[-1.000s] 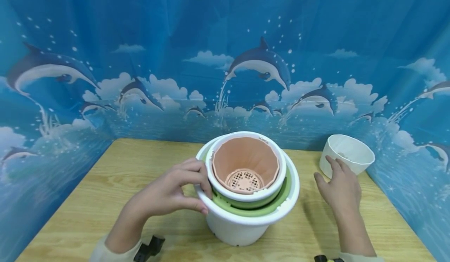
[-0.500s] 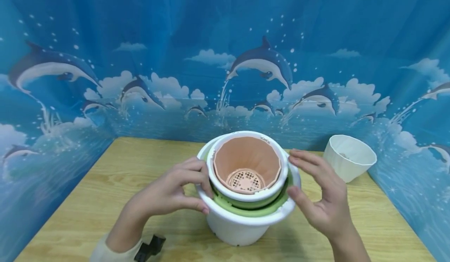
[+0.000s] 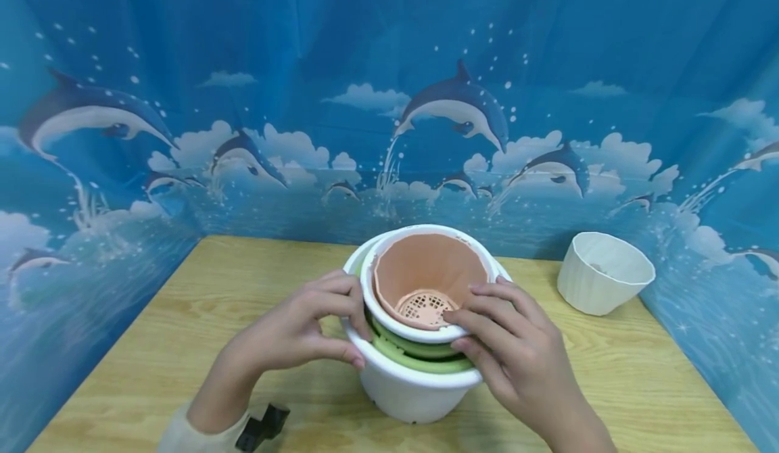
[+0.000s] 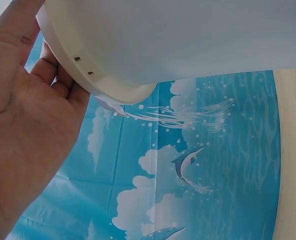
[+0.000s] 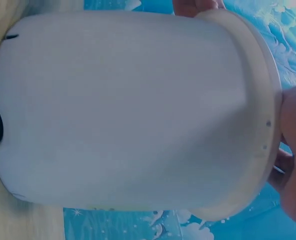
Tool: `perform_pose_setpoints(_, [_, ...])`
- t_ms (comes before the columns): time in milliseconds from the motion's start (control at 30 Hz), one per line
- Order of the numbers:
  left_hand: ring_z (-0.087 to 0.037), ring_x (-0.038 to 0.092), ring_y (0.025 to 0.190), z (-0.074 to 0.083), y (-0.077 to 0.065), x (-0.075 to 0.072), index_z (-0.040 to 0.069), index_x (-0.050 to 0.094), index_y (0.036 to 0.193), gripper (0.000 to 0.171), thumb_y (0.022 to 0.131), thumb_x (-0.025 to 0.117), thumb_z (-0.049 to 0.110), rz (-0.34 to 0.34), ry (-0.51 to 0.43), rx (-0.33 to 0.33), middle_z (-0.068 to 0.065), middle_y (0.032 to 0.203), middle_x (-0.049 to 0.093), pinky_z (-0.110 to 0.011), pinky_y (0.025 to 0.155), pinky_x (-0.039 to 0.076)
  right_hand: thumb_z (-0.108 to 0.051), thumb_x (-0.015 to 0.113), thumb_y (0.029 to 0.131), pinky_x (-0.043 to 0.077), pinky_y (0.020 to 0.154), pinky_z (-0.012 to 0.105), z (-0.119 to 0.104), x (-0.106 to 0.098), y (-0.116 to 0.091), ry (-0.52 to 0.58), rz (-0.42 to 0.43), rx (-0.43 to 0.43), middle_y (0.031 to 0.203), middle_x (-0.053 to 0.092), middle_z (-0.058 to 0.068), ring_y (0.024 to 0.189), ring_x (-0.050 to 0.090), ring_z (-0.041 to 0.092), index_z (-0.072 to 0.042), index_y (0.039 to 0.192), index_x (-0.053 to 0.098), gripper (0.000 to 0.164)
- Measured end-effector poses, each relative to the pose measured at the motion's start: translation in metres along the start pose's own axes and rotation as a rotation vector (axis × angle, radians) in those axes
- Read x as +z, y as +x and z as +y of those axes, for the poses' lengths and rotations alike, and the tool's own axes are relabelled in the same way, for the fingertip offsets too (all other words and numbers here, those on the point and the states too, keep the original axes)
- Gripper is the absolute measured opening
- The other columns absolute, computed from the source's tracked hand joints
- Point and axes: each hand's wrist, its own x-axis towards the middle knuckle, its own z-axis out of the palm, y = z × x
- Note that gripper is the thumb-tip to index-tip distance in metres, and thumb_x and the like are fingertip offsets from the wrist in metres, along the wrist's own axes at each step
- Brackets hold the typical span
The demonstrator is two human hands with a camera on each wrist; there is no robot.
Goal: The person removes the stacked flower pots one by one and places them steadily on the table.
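A nested stack of flowerpots stands on the table. Outermost is a large white flowerpot (image 3: 420, 395), with a green flowerpot (image 3: 420, 362) inside it. Within those sit an inner white flowerpot (image 3: 414, 335) and a terracotta-coloured flowerpot (image 3: 426, 257) with a perforated bottom. My left hand (image 3: 304, 324) grips the large pot's rim from the left, fingers inside and thumb outside. My right hand (image 3: 517, 348) pinches the front right rim of the two innermost pots, fingers inside the terracotta one and thumb outside the inner white rim. In the right wrist view, the large pot's side hides the fingertips.
A separate white faceted pot (image 3: 587, 284) stands at the back right of the wooden table (image 3: 255, 270). Behind and along both sides hangs a blue curtain (image 3: 341, 54) printed with dolphins. A black strap piece (image 3: 264, 427) sits at my left cuff.
My right hand has left the separate white pot at the back right and come to the stack, taking the innermost rims. Those pots have shifted slightly. My left hand keeps its hold.
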Motion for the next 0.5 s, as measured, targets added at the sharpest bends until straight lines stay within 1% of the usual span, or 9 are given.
perform_pose_setpoints(133, [-0.011, 0.053, 0.096, -0.0013, 0.0002, -0.0002, 0.028, 0.071, 0.087, 0.018, 0.075, 0.084, 0.032, 0.001, -0.011, -0.001, 0.013, 0.093, 0.057, -0.033, 0.089, 0.047, -0.034, 0.066, 0.096, 0.04, 0.101, 0.025, -0.0017, 0.0033, 0.0, 0.028, 0.017, 0.029, 0.099, 0.073, -0.001, 0.1, 0.061, 0.023, -0.014, 0.103, 0.076, 0.024])
perform_pose_setpoints(200, [-0.011, 0.053, 0.095, -0.0019, 0.0003, -0.0005, 0.028, 0.071, 0.087, 0.018, 0.075, 0.084, 0.032, 0.0, -0.014, -0.003, 0.013, 0.093, 0.057, -0.033, 0.088, 0.047, -0.034, 0.07, 0.093, 0.04, 0.097, 0.023, -0.0021, 0.0034, -0.0005, 0.052, 0.004, 0.061, 0.097, 0.072, -0.004, 0.098, 0.061, 0.02, -0.016, 0.103, 0.076, 0.022])
perform_pose_setpoints(300, [-0.011, 0.053, 0.095, -0.0025, 0.0005, -0.0008, 0.028, 0.072, 0.087, 0.018, 0.075, 0.084, 0.032, -0.003, -0.015, -0.009, 0.013, 0.093, 0.057, -0.033, 0.088, 0.047, -0.037, 0.072, 0.091, 0.039, 0.095, 0.024, -0.0022, 0.0018, -0.0019, 0.047, -0.034, 0.096, 0.097, 0.071, -0.008, 0.097, 0.06, 0.016, -0.02, 0.102, 0.077, 0.021])
perform_pose_setpoints(367, [-0.011, 0.053, 0.094, -0.0026, 0.0007, -0.0008, 0.029, 0.072, 0.087, 0.018, 0.075, 0.084, 0.033, -0.004, -0.012, -0.012, 0.013, 0.093, 0.057, -0.033, 0.088, 0.047, -0.037, 0.071, 0.092, 0.039, 0.094, 0.026, -0.0021, 0.0004, -0.0024, 0.035, -0.065, 0.103, 0.098, 0.071, -0.01, 0.098, 0.06, 0.015, -0.021, 0.104, 0.077, 0.021])
perform_pose_setpoints(500, [-0.011, 0.053, 0.095, -0.0025, 0.0012, -0.001, 0.028, 0.072, 0.087, 0.018, 0.075, 0.084, 0.033, -0.002, -0.014, -0.019, 0.013, 0.092, 0.057, -0.033, 0.089, 0.047, -0.033, 0.064, 0.098, 0.037, 0.099, 0.032, -0.0022, -0.0014, -0.0017, 0.0, -0.134, 0.096, 0.107, 0.071, -0.011, 0.104, 0.06, 0.013, -0.024, 0.115, 0.074, 0.022])
